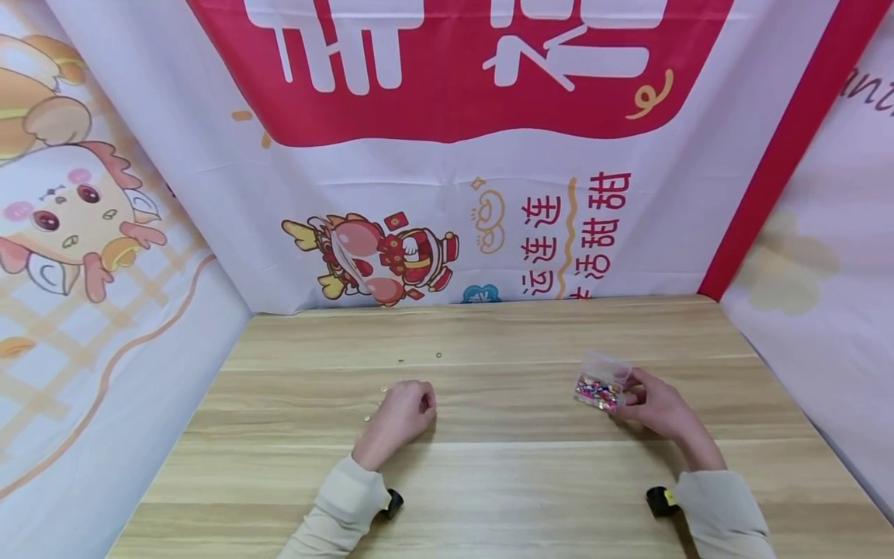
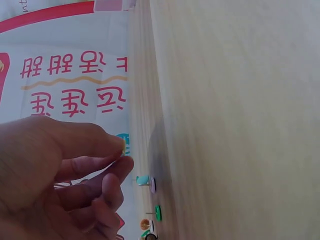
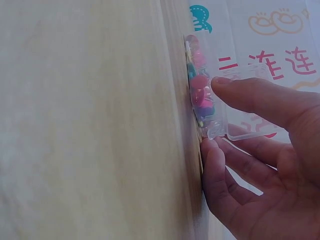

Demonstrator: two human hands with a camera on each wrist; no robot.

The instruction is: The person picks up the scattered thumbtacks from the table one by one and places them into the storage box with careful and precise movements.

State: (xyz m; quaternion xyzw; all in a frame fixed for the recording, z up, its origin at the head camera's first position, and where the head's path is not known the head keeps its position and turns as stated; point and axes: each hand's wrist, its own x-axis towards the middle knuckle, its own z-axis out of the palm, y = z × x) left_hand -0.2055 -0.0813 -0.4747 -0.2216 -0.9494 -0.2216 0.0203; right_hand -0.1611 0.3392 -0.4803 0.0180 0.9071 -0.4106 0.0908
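Well inside table edges [image 1: 531,309], hand [image 1: 660,405] gripping box [image 1: 598,390]

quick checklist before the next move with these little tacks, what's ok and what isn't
1. Left hand has a pinch on the small yellow piece: ok
2. Right hand holds the clear box: ok
3. Lid open: ok
4. No upturned points near the left hand: not ok, the loose green tack points up
5. Box fully flat on the table: cannot tell
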